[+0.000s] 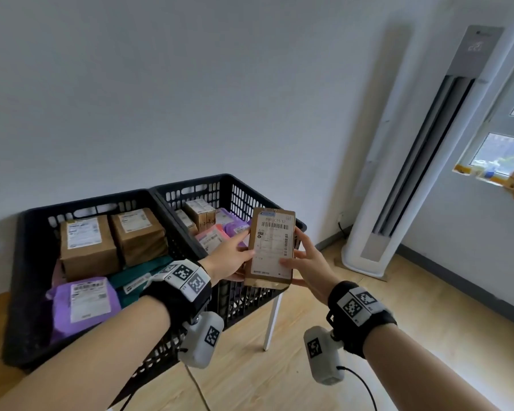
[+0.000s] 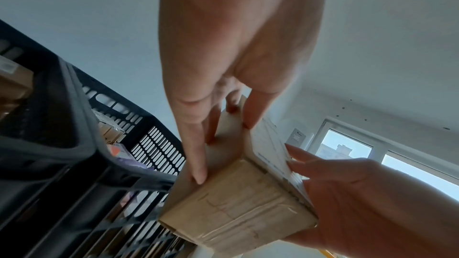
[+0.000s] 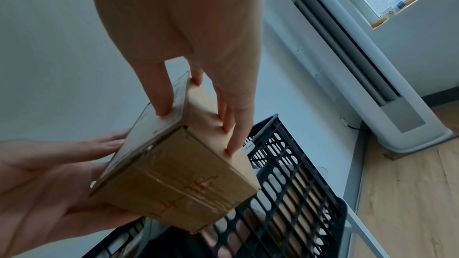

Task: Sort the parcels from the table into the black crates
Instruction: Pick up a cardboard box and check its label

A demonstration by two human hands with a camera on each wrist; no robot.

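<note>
Label-reading step: the left hand point(image 1: 232, 256) and right hand point(image 1: 307, 262) grip a brown parcel point(image 1: 272, 247) label-up above the right black crate point(image 1: 220, 185), presumably next lowered into the matching crate.

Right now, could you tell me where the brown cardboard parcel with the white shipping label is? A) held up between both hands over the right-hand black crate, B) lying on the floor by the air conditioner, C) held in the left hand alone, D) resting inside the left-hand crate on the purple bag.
A: the cardboard parcel is held by the left hand and the right hand above the right-hand black crate.
</note>
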